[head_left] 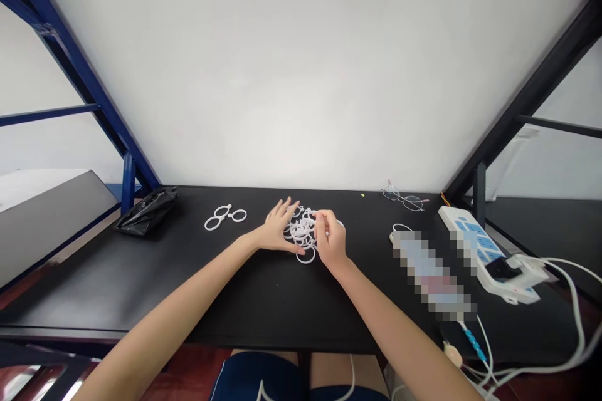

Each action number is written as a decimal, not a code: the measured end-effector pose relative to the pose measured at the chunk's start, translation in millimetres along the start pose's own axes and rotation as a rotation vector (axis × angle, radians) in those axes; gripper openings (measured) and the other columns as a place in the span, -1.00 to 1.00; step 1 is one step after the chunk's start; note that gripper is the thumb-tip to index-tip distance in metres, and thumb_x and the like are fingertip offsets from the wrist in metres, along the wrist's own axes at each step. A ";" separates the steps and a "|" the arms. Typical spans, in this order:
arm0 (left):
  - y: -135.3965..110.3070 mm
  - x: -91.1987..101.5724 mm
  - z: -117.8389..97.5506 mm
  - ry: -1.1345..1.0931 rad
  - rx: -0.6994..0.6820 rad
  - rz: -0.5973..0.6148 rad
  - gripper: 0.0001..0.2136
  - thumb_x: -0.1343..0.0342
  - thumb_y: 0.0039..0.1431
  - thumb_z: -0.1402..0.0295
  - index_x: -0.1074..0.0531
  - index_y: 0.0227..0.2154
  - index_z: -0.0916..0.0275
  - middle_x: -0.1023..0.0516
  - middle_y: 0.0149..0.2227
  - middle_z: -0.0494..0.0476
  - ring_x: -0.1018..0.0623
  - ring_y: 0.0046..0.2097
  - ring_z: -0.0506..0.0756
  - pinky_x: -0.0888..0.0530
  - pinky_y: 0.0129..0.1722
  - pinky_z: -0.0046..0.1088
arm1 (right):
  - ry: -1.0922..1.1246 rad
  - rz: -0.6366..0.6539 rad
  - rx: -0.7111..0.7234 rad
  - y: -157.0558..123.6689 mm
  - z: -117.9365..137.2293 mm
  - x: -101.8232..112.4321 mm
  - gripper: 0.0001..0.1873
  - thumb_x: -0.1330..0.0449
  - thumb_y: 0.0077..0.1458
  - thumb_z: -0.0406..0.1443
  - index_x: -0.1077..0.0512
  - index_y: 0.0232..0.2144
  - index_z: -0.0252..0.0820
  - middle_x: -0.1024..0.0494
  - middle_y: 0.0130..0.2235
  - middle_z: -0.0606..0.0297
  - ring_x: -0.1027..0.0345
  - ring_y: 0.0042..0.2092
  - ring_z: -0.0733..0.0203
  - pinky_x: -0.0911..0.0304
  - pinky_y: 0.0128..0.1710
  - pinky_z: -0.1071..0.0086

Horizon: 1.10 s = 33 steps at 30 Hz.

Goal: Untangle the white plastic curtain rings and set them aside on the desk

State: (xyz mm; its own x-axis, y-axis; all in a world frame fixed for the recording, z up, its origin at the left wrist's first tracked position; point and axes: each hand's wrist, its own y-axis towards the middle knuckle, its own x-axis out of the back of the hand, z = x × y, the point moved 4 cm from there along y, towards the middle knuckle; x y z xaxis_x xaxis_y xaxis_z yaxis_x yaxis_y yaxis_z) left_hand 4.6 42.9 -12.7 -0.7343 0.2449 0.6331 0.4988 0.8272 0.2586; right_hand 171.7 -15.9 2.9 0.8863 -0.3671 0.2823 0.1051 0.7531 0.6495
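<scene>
A heap of white plastic rings (301,233) lies in the middle of the black table (263,288). My left hand (277,230) rests on the heap's left side with its fingers stretched out over the rings. My right hand (330,237) is at the heap's right side, fingers curled in a pinch on one white ring. A few separate white rings (224,217) lie joined together further left on the table, apart from both hands.
A crumpled black bag (147,210) sits at the table's back left. Glasses (403,198) lie at the back right. A white power strip (484,250) with plugs and white cables is at the right, beside a blurred-out object (430,276). Blue and black frame posts flank the table.
</scene>
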 end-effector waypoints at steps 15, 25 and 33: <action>-9.6 -11.6 10.4 0.169 -0.195 0.018 -0.63 -0.02 0.26 0.14 -0.40 0.06 0.16 -0.21 0.27 0.33 -0.17 0.30 0.32 -0.22 0.23 0.02 | -0.232 0.287 0.002 2.9 -9.1 -18.2 -0.93 -0.22 0.08 -0.27 -0.41 -0.36 -0.12 -0.56 -0.26 0.22 -0.42 -0.15 0.03 -0.29 -0.08 0.11; -7.3 -7.6 1.6 0.075 -0.168 -0.110 -0.84 -0.05 0.24 0.26 -0.46 -0.22 0.18 -0.45 0.04 0.24 -0.40 0.09 0.22 -0.34 0.11 -0.13 | -0.206 0.174 0.030 6.2 -18.5 -11.5 -0.82 -0.08 0.04 -0.44 -0.46 -0.37 -0.15 -0.58 -0.31 0.21 -0.44 -0.22 0.09 -0.35 -0.18 0.22; -4.6 1.5 -4.3 -0.077 -0.107 -0.265 -0.81 -0.07 0.24 0.23 -0.54 -0.27 0.18 -0.55 -0.19 0.18 -0.50 -0.11 0.14 -0.39 -0.05 -0.29 | -0.097 0.002 -0.105 9.1 -18.2 -1.2 -0.89 -0.13 0.11 -0.31 -0.46 -0.37 -0.16 -0.58 -0.37 0.24 -0.45 -0.36 0.15 -0.37 -0.30 0.30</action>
State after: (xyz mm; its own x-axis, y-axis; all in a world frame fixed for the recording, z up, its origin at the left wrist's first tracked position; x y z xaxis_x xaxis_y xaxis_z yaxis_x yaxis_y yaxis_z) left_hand 3.2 37.2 -9.8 -0.8764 0.0682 0.4767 0.3274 0.8103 0.4861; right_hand 179.8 1.3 -4.3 0.8393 -0.4126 0.3540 0.1545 0.8053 0.5724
